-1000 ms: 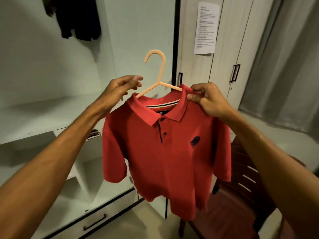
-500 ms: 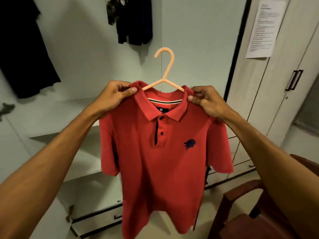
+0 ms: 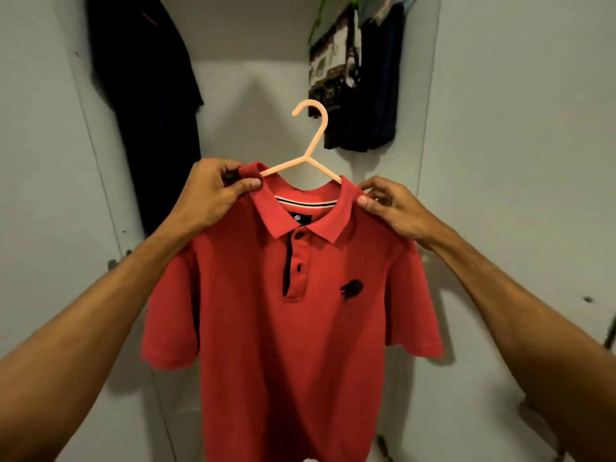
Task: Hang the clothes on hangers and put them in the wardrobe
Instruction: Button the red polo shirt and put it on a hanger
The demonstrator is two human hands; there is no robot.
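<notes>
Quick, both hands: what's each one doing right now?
Left hand: grips the red polo shirt at its shoulder.
Right hand: pinches the shirt's other shoulder.

just a long black garment (image 3: 150, 105) hanging up above the left hand (image 3: 210, 198), plus a patterned top (image 3: 333, 71) bunched beside a dark blue one (image 3: 383, 88) above the right hand (image 3: 396, 211)

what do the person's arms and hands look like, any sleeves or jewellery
No sleeves show: the left forearm and right forearm are bare to the frame edge. The left hand and right hand wear no gloves, rings or watch; nails look short.
</notes>
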